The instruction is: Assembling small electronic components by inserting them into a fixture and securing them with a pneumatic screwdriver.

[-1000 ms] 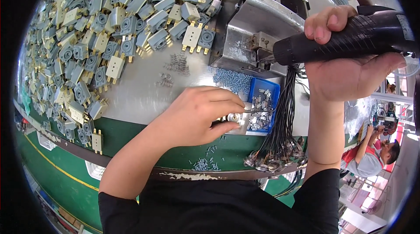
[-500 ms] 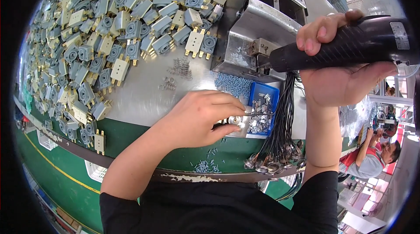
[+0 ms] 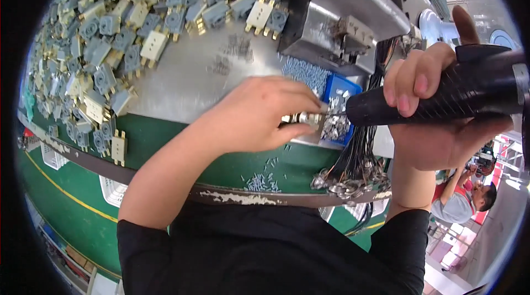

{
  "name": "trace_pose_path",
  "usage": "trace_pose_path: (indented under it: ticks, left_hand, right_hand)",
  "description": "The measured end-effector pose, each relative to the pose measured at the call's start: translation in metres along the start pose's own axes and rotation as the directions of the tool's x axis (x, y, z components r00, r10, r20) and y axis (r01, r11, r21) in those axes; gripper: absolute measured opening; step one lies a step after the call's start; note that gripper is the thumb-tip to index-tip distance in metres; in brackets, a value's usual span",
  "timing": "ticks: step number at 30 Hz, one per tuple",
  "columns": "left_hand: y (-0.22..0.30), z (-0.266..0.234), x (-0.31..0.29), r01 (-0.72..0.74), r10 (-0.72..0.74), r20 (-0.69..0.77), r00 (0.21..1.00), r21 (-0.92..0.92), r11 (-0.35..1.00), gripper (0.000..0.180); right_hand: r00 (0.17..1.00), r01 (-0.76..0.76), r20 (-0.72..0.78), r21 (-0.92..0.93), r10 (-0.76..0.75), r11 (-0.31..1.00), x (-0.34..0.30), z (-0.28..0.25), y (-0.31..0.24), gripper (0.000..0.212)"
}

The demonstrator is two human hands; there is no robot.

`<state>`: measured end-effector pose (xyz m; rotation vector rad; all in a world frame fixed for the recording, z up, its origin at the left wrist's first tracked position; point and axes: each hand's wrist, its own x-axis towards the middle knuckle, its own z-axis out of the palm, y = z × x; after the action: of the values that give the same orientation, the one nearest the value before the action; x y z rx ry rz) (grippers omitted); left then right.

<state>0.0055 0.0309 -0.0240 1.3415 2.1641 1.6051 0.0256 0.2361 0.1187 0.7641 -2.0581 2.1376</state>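
Note:
My right hand (image 3: 425, 91) is wrapped round a black electric screwdriver (image 3: 441, 93), its thumb reaching along the underside. The driver lies nearly level, and its thin bit points left at the small metal part (image 3: 305, 119) in my left hand. Whether the bit touches the part cannot be made out. My left hand (image 3: 270, 113) pinches this part, which has a round silvery piece, between thumb and fingers over the table's front strip. Behind the bit sits a blue tray (image 3: 353, 86) of small metal terminals. A pile of small bluish screws (image 3: 305, 72) lies beside it.
Grey and cream plug-like blocks with brass pins (image 3: 149, 24) are heaped at the left. A steel fixture (image 3: 353, 11) stands at the back. Springs (image 3: 237, 48) lie on the metal tabletop. Black cables (image 3: 353, 165) hang over the front edge. Another person (image 3: 461, 201) works at far right.
The screwdriver has come down and away from the steel fixture, its bit now at the metal part in my left hand. The view has shifted slightly.

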Motion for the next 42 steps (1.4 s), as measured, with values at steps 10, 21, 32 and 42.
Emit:
trace_pose_path:
  ticks: [10, 21, 32, 42]
  left_hand:
    - [-0.004, 0.005, -0.004, -0.008, 0.007, -0.029, 1.000, -0.006, 1.000, 0.025]
    - [-0.002, 0.004, -0.003, -0.014, 0.014, -0.023, 1.000, 0.001, 1.000, 0.030]
    - [-0.002, 0.009, -0.006, 0.012, -0.011, -0.046, 0.999, 0.020, 1.000, 0.027]
    - [0.002, 0.003, -0.004, -0.009, 0.009, -0.024, 1.000, 0.006, 1.000, 0.030]
  right_hand:
    - [0.999, -0.041, -0.001, -0.067, 0.041, 0.997, -0.023, 0.008, 0.009, 0.131]
    - [0.980, 0.129, 0.125, 0.192, -0.154, 0.973, -0.026, -0.001, 0.039, 0.104]
    - [0.985, 0.128, 0.099, 0.155, -0.144, 0.980, -0.033, 0.005, 0.041, 0.104]
    - [0.982, 0.135, 0.086, 0.279, -0.165, 0.951, -0.006, -0.011, 0.010, 0.120]
